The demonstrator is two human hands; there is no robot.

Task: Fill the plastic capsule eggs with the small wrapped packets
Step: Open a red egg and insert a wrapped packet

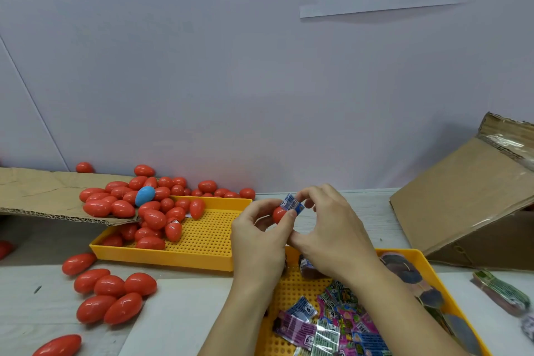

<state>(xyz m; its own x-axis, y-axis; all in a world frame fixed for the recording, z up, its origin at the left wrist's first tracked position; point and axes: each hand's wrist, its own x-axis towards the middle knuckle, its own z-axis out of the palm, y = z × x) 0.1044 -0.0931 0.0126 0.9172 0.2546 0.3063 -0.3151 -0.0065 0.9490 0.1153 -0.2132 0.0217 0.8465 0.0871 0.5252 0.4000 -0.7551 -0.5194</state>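
**Q:** Fingers first, then: what is each hand doing, and why that way?

**R:** The left hand (258,235) pinches a red egg half (279,214) between thumb and fingertips, mouth turned toward the other hand, I judge so that it stays steady as a cup. The right hand (326,228) pinches a blue wrapped packet (292,203) at the egg's rim, apparently pressing it in. Whether the packet is partly inside I cannot tell.

**Q:** Why work raised, between the trays?

**R:** Probably reach. The packets (326,324) lie loose in the near yellow tray (419,257), right under the right arm. Closed red eggs (156,218), with one blue egg (145,195), are heaped in the far yellow tray (185,256) beside the left hand, spilling off a cardboard flap (43,193).

**Q:** And the eggs on the table?

**R:** A cluster (111,295) lies on the table (185,309), left of the arms; whether those are filled, nothing shows.

**Q:** Anything else?

**R:** A tilted cardboard box (462,205) at the right, banded bundles (504,295) below it.
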